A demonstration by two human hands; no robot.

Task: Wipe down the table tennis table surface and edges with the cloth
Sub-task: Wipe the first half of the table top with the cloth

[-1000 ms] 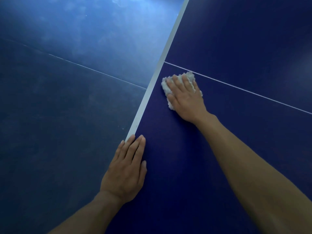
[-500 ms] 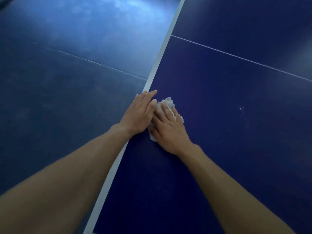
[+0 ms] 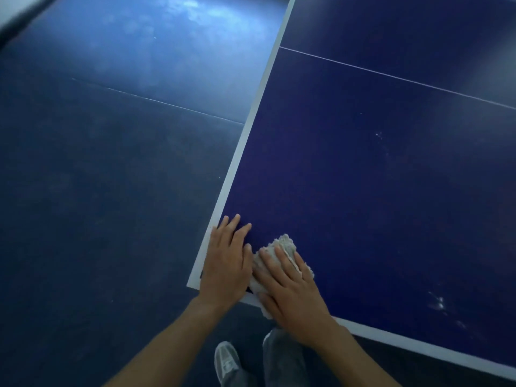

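The dark blue table tennis table (image 3: 363,177) fills the right side, with a white border along its left and near edges and a thin white centre line across it. A crumpled whitish cloth (image 3: 284,244) lies at the table's near left corner. My right hand (image 3: 290,286) presses flat on the cloth with straight fingers, covering most of it. My left hand (image 3: 227,261) rests flat on the table right beside it, fingers straight, over the left border at the corner.
The blue floor (image 3: 111,177) with a thin seam line spreads to the left, below the table. My grey shoe (image 3: 227,361) and a trouser leg (image 3: 282,356) stand under the near edge. Pale specks (image 3: 438,303) mark the tabletop at the right.
Both hands and the cloth have slid back along the left border toward me, from near the centre line to the near left corner. The near edge and my feet have come into view.
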